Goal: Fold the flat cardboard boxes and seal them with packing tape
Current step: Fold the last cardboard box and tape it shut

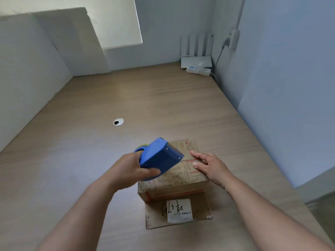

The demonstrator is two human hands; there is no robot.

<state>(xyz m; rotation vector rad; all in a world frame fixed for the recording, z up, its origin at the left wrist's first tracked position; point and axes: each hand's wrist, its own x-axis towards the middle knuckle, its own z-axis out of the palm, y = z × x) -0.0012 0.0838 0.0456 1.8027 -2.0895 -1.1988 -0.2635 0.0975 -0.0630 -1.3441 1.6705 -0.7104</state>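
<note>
Gripping the blue tape dispenser point(159, 156), the left hand point(130, 169) has its fingers and thumb curled round the body and holds it in the air just over the left part of the box point(181, 180), low in the middle of the frame. The right hand point(210, 165) lies on the right side of the box top, fingers straight and spread, pressing down and gripping nothing. The box looks folded up, its top flaps shut, with a dark seam point(186, 159) running between them. It sits on a flat piece of cardboard point(201, 209) that bears a white label point(179, 211), all on the wooden desk point(126, 98).

The likely step is laying tape along that seam. Several things could spoil it. The dispenser is tilted, so it may land off the seam and the strip would run crooked. With only one palm on one side, the other flap may spring up or the light box may slide on the loose cardboard beneath as the tape is pulled. The right fingers lie close to the seam and could get caught under the strip or meet the cutting edge.
</note>
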